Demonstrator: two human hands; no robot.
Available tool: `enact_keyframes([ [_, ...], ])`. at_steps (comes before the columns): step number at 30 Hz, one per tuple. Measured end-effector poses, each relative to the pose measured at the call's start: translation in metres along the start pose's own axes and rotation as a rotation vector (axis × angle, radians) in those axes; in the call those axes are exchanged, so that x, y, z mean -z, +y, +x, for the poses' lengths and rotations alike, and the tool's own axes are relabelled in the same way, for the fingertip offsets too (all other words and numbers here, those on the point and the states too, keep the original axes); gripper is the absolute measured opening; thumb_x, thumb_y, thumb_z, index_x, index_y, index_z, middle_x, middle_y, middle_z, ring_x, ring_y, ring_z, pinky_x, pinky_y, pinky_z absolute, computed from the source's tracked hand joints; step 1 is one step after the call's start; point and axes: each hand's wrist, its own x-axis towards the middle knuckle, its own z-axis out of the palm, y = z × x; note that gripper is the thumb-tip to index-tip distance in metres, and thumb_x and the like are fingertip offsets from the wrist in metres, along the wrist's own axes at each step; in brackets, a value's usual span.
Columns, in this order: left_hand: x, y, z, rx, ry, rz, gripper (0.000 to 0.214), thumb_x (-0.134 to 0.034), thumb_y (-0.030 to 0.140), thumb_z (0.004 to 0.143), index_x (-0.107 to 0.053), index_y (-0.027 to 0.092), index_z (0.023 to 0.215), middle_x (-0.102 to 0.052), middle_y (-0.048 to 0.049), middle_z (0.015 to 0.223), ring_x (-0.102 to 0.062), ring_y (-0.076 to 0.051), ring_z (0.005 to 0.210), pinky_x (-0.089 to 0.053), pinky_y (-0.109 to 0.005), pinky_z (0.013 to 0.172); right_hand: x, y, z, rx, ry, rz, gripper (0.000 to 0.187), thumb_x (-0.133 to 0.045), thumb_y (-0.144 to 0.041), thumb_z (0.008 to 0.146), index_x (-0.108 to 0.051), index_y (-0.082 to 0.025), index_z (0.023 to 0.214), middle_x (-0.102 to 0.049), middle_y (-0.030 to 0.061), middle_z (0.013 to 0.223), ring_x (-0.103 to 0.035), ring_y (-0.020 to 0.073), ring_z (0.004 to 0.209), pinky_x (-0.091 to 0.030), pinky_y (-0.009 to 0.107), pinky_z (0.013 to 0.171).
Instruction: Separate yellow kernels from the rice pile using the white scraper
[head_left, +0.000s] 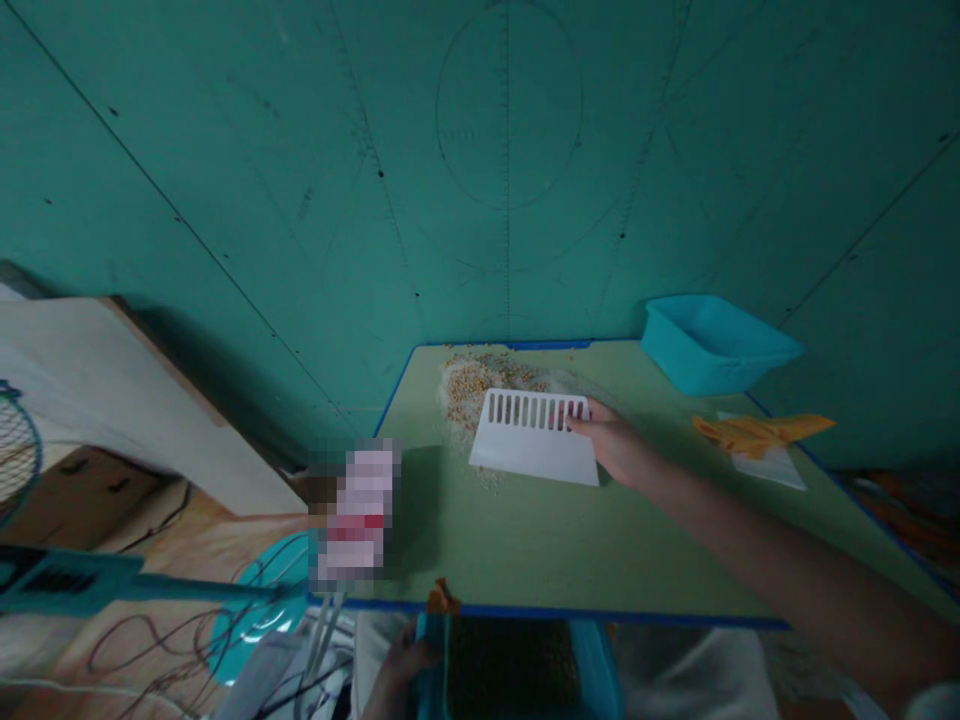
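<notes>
Off the left edge of the green table (pixel 525 540), a pale wooden board (pixel 112 400) leans against the wall. Below it a teal fan base (pixel 251 610) sits among loose cables. At the table's near left corner stands an object (pixel 358 515) too blurred for you to identify.

Just under the table's near edge, your left hand (pixel 397 665) is curled around the left rim of a teal container (pixel 517 665), grasping it. The container is pulled up against the blue trim of the table, and its inside looks dark and grainy. A small orange scrap (pixel 442 598) sits where the container's rim meets the table edge.

Toward the back of the table, left of centre, lies a pile of grain (pixel 472 385), with loose grains scattered around it. A white slotted scraper (pixel 532 445) lies on the tabletop on the near side of the pile, with its row of slots along the far edge and touching the grain. Your right hand (pixel 619 445) reaches across the table from the near right and grips the scraper by its right end, with your fingers closed on the upper right corner by the slots.

At the table's far right corner stands a teal tub (pixel 712 345). Nearer than the tub, by the table's right edge, an orange cloth (pixel 757 432) lies crumpled on a white sheet (pixel 776 468).
</notes>
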Motion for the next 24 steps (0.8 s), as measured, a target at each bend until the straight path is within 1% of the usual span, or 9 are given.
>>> enact_keyframes([
  [4,-0.004,0.003,-0.002,-0.015,0.020,0.041,0.020,-0.062,0.000,0.045,-0.057,0.019,0.041,-0.050,0.0067,0.033,-0.042,-0.010,0.037,-0.037,-0.025,0.044,0.000,-0.003,-0.004,-0.015,-0.055,-0.013,0.019,-0.063,-0.019,0.065,-0.057,-0.022,0.083,-0.065,0.0005,0.080,-0.060,0.0167,0.074,-0.042,0.034,0.076],
  [8,-0.008,0.003,0.001,-0.022,0.022,0.067,0.023,-0.062,-0.001,0.043,-0.061,0.021,0.047,-0.049,0.0080,0.034,-0.044,-0.012,0.042,-0.037,-0.025,0.045,-0.002,-0.005,-0.005,-0.001,-0.045,-0.001,0.017,-0.062,-0.018,0.065,-0.057,-0.022,0.081,-0.065,-0.0005,0.079,-0.060,0.0156,0.073,-0.043,0.033,0.075],
  [11,-0.008,0.000,0.004,-0.022,0.023,0.075,0.024,-0.061,-0.003,0.043,-0.061,0.020,0.049,-0.048,0.0082,0.035,-0.045,-0.012,0.044,-0.036,-0.024,0.046,-0.007,-0.004,-0.003,-0.014,-0.031,0.003,0.016,-0.061,-0.017,0.064,-0.056,-0.022,0.079,-0.065,-0.0009,0.076,-0.060,0.0156,0.071,-0.043,0.032,0.073],
  [15,-0.002,-0.006,0.007,-0.008,0.035,0.087,0.021,-0.061,-0.003,0.044,-0.061,0.018,0.046,-0.049,0.0071,0.035,-0.043,-0.009,0.042,-0.034,-0.022,0.046,-0.016,-0.001,0.000,-0.007,-0.032,-0.010,0.015,-0.061,-0.018,0.064,-0.056,-0.023,0.077,-0.065,-0.0017,0.074,-0.059,0.0156,0.069,-0.044,0.031,0.071],
  [18,0.005,-0.011,0.011,0.009,0.053,0.094,0.021,-0.060,-0.004,0.041,-0.061,0.017,0.042,-0.050,0.0072,0.033,-0.039,-0.007,0.038,-0.032,-0.021,0.044,-0.021,0.001,0.000,-0.018,-0.063,-0.011,0.015,-0.060,-0.017,0.064,-0.056,-0.024,0.076,-0.065,-0.0018,0.073,-0.059,0.0150,0.068,-0.044,0.030,0.070],
  [22,0.014,-0.018,0.019,0.041,0.076,0.081,0.021,-0.061,-0.005,0.034,-0.059,0.016,0.037,-0.049,0.0071,0.030,-0.036,-0.006,0.034,-0.030,-0.022,0.040,-0.021,0.000,-0.004,-0.085,-0.128,-0.026,0.017,-0.060,-0.015,0.063,-0.057,-0.021,0.079,-0.066,-0.0007,0.075,-0.059,0.0150,0.069,-0.044,0.029,0.066],
  [24,0.015,-0.022,0.024,0.058,0.084,0.057,0.021,-0.061,-0.003,0.034,-0.058,0.018,0.035,-0.048,0.0070,0.029,-0.039,-0.009,0.035,-0.032,-0.023,0.040,-0.019,-0.002,-0.007,-0.116,-0.155,-0.017,0.019,-0.061,-0.014,0.063,-0.057,-0.020,0.081,-0.066,-0.0002,0.076,-0.060,0.0149,0.071,-0.045,0.029,0.066],
])
